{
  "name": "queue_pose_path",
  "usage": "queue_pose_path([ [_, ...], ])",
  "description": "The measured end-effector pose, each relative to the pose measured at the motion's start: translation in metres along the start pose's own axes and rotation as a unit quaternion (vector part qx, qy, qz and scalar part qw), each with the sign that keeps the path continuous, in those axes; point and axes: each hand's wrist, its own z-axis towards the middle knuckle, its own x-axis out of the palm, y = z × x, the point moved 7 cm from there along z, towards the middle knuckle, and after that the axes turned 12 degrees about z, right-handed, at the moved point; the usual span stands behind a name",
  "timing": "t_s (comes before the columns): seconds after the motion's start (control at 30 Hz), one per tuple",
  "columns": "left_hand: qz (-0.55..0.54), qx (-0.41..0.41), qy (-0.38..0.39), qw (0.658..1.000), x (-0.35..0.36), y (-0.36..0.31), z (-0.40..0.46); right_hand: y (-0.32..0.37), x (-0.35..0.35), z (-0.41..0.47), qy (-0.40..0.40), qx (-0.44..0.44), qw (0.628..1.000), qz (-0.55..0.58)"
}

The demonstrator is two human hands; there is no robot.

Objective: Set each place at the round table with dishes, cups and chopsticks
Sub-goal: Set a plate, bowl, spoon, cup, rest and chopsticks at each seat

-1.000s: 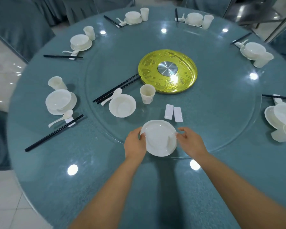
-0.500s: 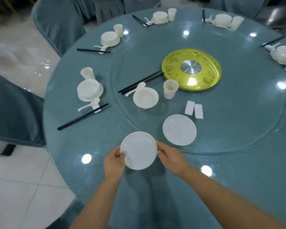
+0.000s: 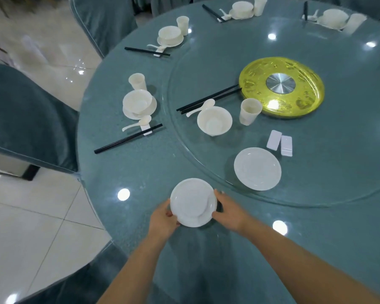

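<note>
Around the gold disc (image 3: pixel 281 87) stood five cups (image 3: pixel 249 110), five bowls (image 3: pixel 214 120), five spoons (image 3: pixel 201 107), five chopstick pairs (image 3: pixel 208 99), two bare plates (image 3: pixel 257 168) (under-bowl saucers uncounted), and two white rests (image 3: pixel 280 142).

Bright, even light from above throws round white glare spots onto the glossy table (image 3: pixel 140 167) and a hot patch on the gold disc (image 3: pixel 281 87). Shadows are soft and short, darkest under the arms near the bottom edge. Wide-angle bending curves the table's rim, and the floor (image 3: pixel 42 51) at upper left is smeared by motion blur.
</note>
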Motion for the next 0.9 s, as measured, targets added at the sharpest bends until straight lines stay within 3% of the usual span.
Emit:
queue_pose_path([
  [0.17, 0.064, 0.014, -0.016, 0.998, -0.001, 0.012, 0.015, 0.014, -0.008, 0.002, 0.004, -0.031, 0.997, -0.066],
  [0.33, 0.131, 0.021, -0.042, 0.990, -0.007, 0.008, 0.017, 0.054, -0.037, -0.002, -0.104, -0.161, 0.976, -0.104],
  [0.4, 0.145, 0.023, -0.059, 0.987, -0.011, 0.004, 0.014, 0.068, -0.039, 0.003, -0.093, -0.187, 0.965, -0.159],
  [0.6, 0.177, 0.011, -0.067, 0.982, -0.019, -0.002, 0.008, 0.049, -0.037, 0.024, -0.022, -0.089, 0.948, -0.304],
  [0.9, 0.189, 0.032, -0.066, 0.979, -0.021, -0.029, 0.012, 0.040, -0.045, 0.014, 0.001, -0.085, 0.953, -0.291],
])
